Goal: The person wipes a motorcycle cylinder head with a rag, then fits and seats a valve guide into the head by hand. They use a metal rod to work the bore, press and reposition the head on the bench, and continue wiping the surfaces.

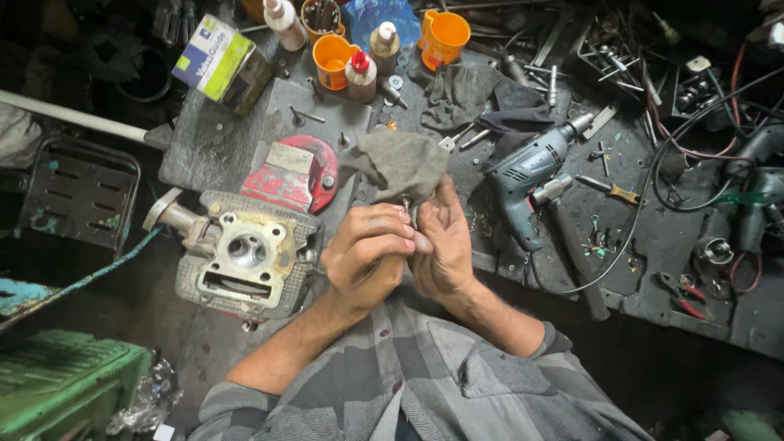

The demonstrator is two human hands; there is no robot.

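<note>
Rag (402, 163) sits in both our hands, above the counter (212, 143) edge. L hand (369, 253) and R hand (445, 245) press together, grip clenched on the rag and a small metal part (406, 209) between them; can't tell what the part is. Cylinder head (245, 253) lies just left of the L hand, drill (531, 175) to the right, w/ orange cups (335, 59) farther back.

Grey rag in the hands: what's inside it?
The left hand and right hand pinch the grey rag around a small metal part; only its tip shows. The rest is covered.
</note>
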